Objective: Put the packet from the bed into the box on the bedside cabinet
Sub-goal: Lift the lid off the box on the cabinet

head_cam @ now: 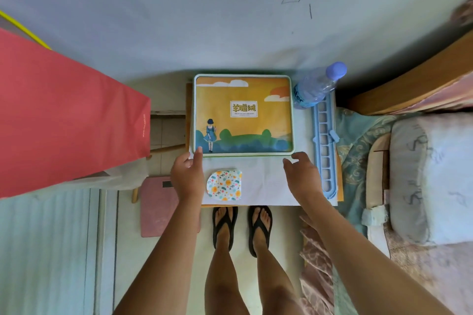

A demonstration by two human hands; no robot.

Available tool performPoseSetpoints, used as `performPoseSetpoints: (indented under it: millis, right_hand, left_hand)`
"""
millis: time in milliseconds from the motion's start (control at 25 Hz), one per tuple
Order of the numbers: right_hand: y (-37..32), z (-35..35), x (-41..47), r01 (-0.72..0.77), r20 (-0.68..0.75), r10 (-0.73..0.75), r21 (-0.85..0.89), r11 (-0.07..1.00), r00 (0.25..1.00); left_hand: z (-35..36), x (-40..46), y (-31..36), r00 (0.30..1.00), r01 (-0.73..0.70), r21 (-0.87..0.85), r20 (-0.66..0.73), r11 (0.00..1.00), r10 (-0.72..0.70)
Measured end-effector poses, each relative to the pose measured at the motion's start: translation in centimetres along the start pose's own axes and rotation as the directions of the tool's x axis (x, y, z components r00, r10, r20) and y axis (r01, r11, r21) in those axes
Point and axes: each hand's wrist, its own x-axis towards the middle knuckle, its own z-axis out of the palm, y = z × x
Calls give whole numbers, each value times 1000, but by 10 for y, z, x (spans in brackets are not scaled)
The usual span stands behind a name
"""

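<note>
Both your hands sit at the near corners of the box (243, 114), centre frame. Your left hand (188, 174) has fingers loosely extended, thumb tip touching the box's lower-left corner, gripping nothing. Your right hand (302, 174) is at the lower-right corner, fingers curled slightly, fingertips just at the rim; contact can't be confirmed, and it holds nothing. Box lid is shut, printed with an orange sky and a girl in blue. Floral packet (224, 185) lies flat on the white cabinet top (268, 186), between your hands, just below the box, untouched. Water bottle (318, 85) stands at the box's upper right, blue plastic rack (323, 148) along its right side. Red bag (64, 115) fills left of frame; bed (422, 174) at right.
</note>
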Motion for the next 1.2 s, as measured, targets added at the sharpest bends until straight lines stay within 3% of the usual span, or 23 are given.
performPoseSetpoints:
  millis: [200,320,600,880,1200]
  right_hand:
    - [-6,4,30,-202,-30,227,354,913,974]
    - [-8,5,44,-240,-33,275,398,885,961]
    - [-10,14,53,-219,-116,271,337,916,955]
    - [-14,23,47,-111,-248,98,-40,993,964]
    - [-17,26,43,-112,-266,93,-57,992,960]
  left_hand:
    - [10,13,7,993,-20,96,-118,995,31]
    - [15,17,4,986,-104,178,-114,979,126]
    - [25,19,11,979,-74,124,-178,989,96]
    - [30,13,14,959,-75,248,-246,966,138]
    - [35,15,19,954,-8,296,-283,955,95]
